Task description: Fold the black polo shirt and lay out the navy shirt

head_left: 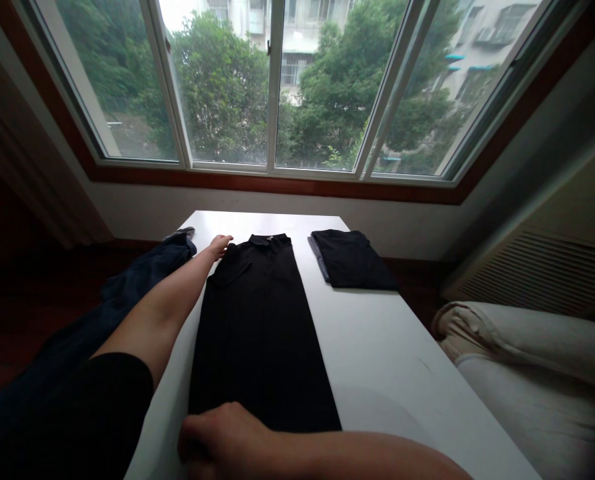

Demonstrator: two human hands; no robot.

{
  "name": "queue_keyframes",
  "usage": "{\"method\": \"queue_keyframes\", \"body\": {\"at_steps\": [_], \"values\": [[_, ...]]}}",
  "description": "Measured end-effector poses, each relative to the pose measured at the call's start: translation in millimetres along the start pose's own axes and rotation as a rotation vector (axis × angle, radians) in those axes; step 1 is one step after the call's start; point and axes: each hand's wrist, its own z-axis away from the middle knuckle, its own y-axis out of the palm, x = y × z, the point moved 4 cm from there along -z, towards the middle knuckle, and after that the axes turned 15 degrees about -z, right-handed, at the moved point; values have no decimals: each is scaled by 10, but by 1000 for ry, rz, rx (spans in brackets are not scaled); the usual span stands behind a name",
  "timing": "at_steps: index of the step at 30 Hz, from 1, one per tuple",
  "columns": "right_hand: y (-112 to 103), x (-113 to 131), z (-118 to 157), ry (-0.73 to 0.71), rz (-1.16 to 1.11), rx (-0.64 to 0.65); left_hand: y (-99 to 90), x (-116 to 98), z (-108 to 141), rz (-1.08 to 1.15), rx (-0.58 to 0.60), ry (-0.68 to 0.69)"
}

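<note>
A black collared shirt (pixel 262 333) lies lengthwise on the white table (pixel 377 360), its collar toward the window. Its right side runs in a straight edge, and a short sleeve lies over the upper left part. My left hand (pixel 220 247) reaches to the shirt's upper left edge by the shoulder, with fingers closed on the fabric there. Near the bottom of the view, my right hand (pixel 227 440) is curled at the shirt's lower left edge. Its fingertips are hidden beneath the hand, and the shirt's lower end is covered by my right forearm.
A folded dark garment stack (pixel 355 260) rests on the table's far right, with a grey layer under the black one. Dark blue clothing (pixel 147 267) hangs at the left edge. A pale padded seat or bedding (pixel 537 373) stands right. Beyond the table is a window (pixel 272 87).
</note>
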Motion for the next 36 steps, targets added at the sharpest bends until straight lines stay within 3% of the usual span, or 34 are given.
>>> {"method": "queue_keyframes", "body": {"at_steps": [6, 14, 21, 25, 31, 36], "values": [[21, -54, 109, -20, 76, 94, 26, 4, -6, -21, 84, -30], [90, -174, 146, -27, 45, 127, -31, -87, 4, 50, -29, 165], [-94, -104, 373, -49, -78, 78, -21, -168, -98, 35, -41, 248], [-141, -189, 563, 21, -135, 40, 112, -330, -143, 28, -24, 236], [21, -351, 804, 160, -237, 95, 458, -606, -85, 17, -36, 173], [13, -290, 891, 324, -444, -37, 600, -662, 19, -48, -78, 198]]}}
